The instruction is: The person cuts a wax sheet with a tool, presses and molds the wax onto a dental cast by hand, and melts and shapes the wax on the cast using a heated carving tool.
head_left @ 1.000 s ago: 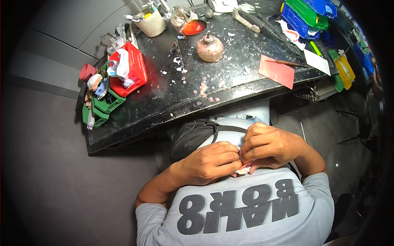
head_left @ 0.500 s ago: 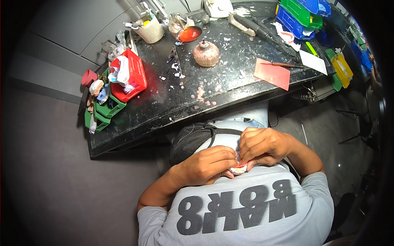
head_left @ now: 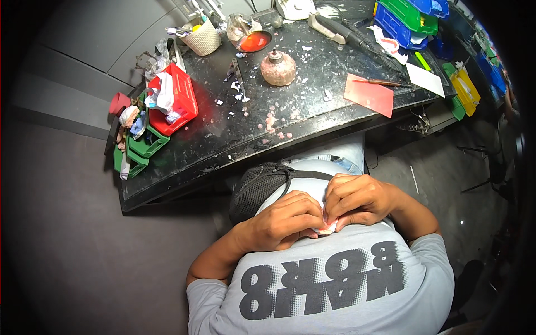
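Close over my grey shirt, my left hand (head_left: 286, 219) and my right hand (head_left: 354, 201) are curled round a small white-and-pink piece (head_left: 326, 228), perhaps a dental model, its detail largely hidden by my fingers. My left fingertips grip its left side, while my right fingers and thumb press on it from the right and above. A black mesh bag (head_left: 248, 192) with a strap lies against my body just beside my left hand.
The black bench (head_left: 223, 139) bears a red bin (head_left: 181, 92), green bins (head_left: 149, 145), a pen cup (head_left: 204, 39), a red-filled bowl (head_left: 255, 41), a pink-stained burner (head_left: 277, 70), a pink sheet (head_left: 365, 95), a white card (head_left: 424, 81), a handpiece (head_left: 352, 36) and blue and green bins (head_left: 402, 22).
Both hands have shifted slightly over the last second, fingers changing position a little on the small piece. The bench appears slightly higher and further left in the picture than a second ago.
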Demonstrator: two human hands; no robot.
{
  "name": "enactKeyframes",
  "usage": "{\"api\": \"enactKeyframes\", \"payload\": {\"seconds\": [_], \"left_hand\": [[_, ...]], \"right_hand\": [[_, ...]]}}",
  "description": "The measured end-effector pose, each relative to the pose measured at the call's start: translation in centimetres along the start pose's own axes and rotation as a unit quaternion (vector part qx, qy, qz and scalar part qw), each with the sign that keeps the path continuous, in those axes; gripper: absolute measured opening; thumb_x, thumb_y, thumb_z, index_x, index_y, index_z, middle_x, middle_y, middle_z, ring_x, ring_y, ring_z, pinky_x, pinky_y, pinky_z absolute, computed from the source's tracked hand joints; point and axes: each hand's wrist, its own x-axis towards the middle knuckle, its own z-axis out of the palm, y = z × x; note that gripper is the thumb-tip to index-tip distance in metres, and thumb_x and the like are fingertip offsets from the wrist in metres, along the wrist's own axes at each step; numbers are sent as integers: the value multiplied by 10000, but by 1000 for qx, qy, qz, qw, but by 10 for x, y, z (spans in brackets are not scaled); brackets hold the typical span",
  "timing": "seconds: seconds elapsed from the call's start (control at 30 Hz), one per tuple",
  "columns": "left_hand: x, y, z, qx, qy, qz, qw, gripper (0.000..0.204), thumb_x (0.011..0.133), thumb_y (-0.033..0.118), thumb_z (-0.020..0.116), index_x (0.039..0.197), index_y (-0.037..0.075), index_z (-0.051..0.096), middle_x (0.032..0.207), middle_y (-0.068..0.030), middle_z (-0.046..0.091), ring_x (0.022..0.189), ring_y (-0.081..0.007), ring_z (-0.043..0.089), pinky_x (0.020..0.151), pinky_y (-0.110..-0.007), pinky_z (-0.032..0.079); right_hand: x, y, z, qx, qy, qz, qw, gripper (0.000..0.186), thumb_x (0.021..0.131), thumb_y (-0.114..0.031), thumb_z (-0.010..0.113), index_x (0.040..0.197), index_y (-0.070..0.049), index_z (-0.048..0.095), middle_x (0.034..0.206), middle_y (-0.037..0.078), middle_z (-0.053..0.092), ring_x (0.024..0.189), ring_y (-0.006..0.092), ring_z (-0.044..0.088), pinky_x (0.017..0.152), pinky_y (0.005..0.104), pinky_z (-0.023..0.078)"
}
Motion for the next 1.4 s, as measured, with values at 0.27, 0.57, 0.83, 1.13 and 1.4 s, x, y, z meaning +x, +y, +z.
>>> {"api": "enactKeyframes", "payload": {"seconds": [0.27, 0.57, 0.83, 1.13, 1.4], "left_hand": [[-5, -4, 3, -8, 19, 13, 1000, 276, 813, 53, 842, 1069, 28, 743, 1027, -83, 703, 1006, -268, 681, 914, -417, 509], [-7, -5, 3, -22, 29, 26, 999, 290, 809, 40, 847, 1089, 14, 774, 1001, -77, 707, 954, -255, 689, 876, -402, 514], [-11, -7, 9, -55, 55, -6, 997, 270, 812, 37, 849, 1031, 13, 693, 1009, -96, 718, 969, -277, 707, 907, -429, 533], [-7, -6, 6, -30, 45, 23, 998, 276, 806, 27, 829, 1035, 16, 676, 999, -81, 696, 963, -269, 675, 915, -405, 500], [-3, -4, 1, -5, 42, 21, 999, 253, 806, -8, 789, 1031, 12, 673, 999, -85, 688, 971, -269, 677, 934, -419, 500]], "right_hand": [[0, 4, 2, -4, -26, -12, 1000, 203, 849, -83, 832, 1031, -28, 763, 948, 57, 703, 895, 246, 655, 836, 382, 483], [-6, 5, 11, 25, 20, 16, 999, 205, 803, -69, 867, 993, -43, 796, 892, 41, 705, 907, 244, 654, 828, 368, 509], [-6, 5, 11, 7, 9, 2, 1000, 199, 786, -60, 877, 970, -51, 803, 875, 37, 704, 919, 238, 652, 844, 379, 510], [-3, 6, 10, 8, 9, -11, 1000, 194, 793, -77, 876, 966, -59, 791, 874, 41, 706, 893, 239, 653, 860, 389, 505], [-3, 4, 2, -23, 5, -23, 999, 285, 813, -168, 886, 1037, -31, 773, 955, 68, 735, 947, 258, 686, 892, 399, 508]]}}
